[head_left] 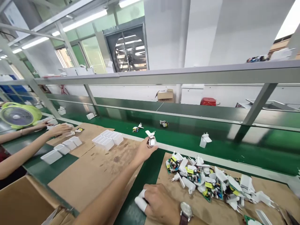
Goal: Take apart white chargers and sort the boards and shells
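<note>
L hand (144, 151), fingers tight on wht plug case (152, 142); R hand (161, 200) nr parts pile (208, 184), fingers' state unclear

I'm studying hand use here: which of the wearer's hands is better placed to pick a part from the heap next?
Probably the right hand: it lies beside the heap with nothing visibly held, while the left hand holds a white housing.

The left hand (143, 151) covers part of the white casing (152, 141). Right of the right hand (159, 200), the pile (212, 182) hides its lower parts; markings on the yellow labels (208, 185) are too small to read. The bottom edge cuts off what appears to be a circuit board (247, 219).
</note>
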Demonstrator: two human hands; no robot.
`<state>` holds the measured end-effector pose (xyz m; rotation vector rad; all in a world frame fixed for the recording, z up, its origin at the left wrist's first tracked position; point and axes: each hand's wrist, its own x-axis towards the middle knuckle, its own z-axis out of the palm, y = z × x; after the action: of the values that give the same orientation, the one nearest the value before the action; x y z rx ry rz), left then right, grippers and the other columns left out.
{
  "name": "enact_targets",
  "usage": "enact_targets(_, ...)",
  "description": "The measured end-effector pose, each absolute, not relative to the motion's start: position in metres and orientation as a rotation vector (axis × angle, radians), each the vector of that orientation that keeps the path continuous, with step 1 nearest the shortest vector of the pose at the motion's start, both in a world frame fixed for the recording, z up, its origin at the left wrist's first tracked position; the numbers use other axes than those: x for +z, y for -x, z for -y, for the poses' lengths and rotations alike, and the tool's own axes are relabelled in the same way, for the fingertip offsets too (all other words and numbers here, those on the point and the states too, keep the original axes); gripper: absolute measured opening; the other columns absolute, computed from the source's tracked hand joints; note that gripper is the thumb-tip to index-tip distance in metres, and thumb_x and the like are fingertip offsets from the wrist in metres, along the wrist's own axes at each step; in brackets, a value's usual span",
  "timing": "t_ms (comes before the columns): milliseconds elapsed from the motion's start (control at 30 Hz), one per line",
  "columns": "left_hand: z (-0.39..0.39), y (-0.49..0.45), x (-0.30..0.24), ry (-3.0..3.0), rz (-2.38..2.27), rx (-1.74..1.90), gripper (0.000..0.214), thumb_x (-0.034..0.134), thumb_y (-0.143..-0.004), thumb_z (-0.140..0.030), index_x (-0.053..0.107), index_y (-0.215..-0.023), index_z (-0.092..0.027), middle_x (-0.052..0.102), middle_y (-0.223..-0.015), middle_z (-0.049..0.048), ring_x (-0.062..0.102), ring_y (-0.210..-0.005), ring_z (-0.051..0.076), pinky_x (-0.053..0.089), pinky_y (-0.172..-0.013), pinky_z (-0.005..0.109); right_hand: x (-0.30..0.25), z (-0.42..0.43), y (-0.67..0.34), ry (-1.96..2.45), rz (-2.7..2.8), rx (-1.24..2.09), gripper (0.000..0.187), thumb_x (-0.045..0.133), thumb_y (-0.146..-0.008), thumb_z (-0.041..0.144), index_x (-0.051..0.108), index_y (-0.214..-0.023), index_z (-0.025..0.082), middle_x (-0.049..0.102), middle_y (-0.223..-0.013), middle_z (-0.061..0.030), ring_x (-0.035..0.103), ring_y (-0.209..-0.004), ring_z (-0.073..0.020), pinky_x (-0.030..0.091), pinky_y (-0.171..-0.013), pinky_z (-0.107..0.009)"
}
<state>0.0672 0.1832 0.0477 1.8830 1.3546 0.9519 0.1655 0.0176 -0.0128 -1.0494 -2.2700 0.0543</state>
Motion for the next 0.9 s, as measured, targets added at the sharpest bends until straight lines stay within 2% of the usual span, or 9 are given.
enact_targets(67,-0.219,-0.09,0.045,-1.912,-1.411,0.884,0.037,0.082,-0.083,-0.027,0.068,-0.115,-0.016,0.075,-0.104,0.0065,0.071,-0.096,0.024,0.059,-0.091,0.04,-0.013,-0.02,-0.165,1.066,2.295,0.053,0.06,0.042,-0.108,0.062,0.065,-0.071,0.021,0.071,-0.075,-0.0006,0.064,-0.06,-0.0154,0.035,-0.053,-0.032)
enact_targets(200,-0.271,-0.122,0.039,-1.953,-1.491,0.771,0.029,0.07,-0.1,-0.036,0.067,-0.12,-0.015,0.071,-0.117,0.0079,0.07,-0.101,0.022,0.061,-0.09,0.043,-0.017,-0.025,-0.161,1.123,2.354,0.097,0.051,0.05,-0.105,0.061,0.07,-0.077,0.023,0.073,-0.078,0.0004,0.066,-0.061,-0.0168,0.039,-0.052,-0.031)
enact_targets(367,-0.299,-0.135,0.034,-2.001,-1.516,0.743,0.036,0.069,-0.101,-0.036,0.064,-0.131,-0.016,0.067,-0.13,0.0106,0.069,-0.112,0.025,0.061,-0.095,0.047,-0.028,-0.03,-0.152,1.225,2.329,0.15,0.046,0.055,-0.1,0.061,0.072,-0.079,0.024,0.074,-0.08,0.0,0.069,-0.062,-0.0198,0.044,-0.052,-0.032)
enact_targets(567,-0.275,-0.095,0.015,-2.134,-1.555,0.858,0.045,0.07,-0.099,-0.035,0.06,-0.139,-0.018,0.058,-0.146,0.0128,0.06,-0.131,0.032,0.054,-0.107,0.056,-0.033,-0.022,-0.154,1.184,2.315,0.199,0.026,0.068,-0.095,0.042,0.068,-0.077,0.023,0.073,-0.082,-0.0008,0.073,-0.071,-0.0218,0.045,-0.057,-0.032)
enact_targets(700,-0.238,-0.035,0.011,-2.257,-1.583,0.876,0.057,0.074,-0.091,-0.029,0.057,-0.144,-0.018,0.057,-0.149,0.0151,0.05,-0.142,0.034,0.043,-0.12,0.055,-0.032,-0.016,-0.161,1.094,2.276,0.196,0.017,0.067,-0.095,0.029,0.065,-0.08,0.023,0.072,-0.083,-0.001,0.072,-0.072,-0.0205,0.042,-0.059,-0.032)
enact_targets(767,-0.222,-0.001,0.015,-2.297,-1.626,0.853,0.055,0.074,-0.088,-0.027,0.06,-0.141,-0.017,0.061,-0.144,0.0158,0.05,-0.142,0.035,0.04,-0.122,0.053,-0.031,-0.015,-0.163,1.057,2.253,0.203,0.017,0.064,-0.097,0.025,0.063,-0.08,0.023,0.071,-0.082,-0.0011,0.071,-0.072,-0.0199,0.041,-0.061,-0.031)
enact_targets(900,-0.203,0.064,0.028,-2.35,-1.742,0.769,0.041,0.073,-0.089,-0.033,0.067,-0.127,-0.017,0.066,-0.133,0.0145,0.057,-0.132,0.034,0.043,-0.116,0.056,-0.031,-0.012,-0.166,0.991,2.223,0.214,0.022,0.054,-0.102,0.024,0.059,-0.08,0.024,0.069,-0.08,-0.0013,0.068,-0.069,-0.0188,0.038,-0.06,-0.031)
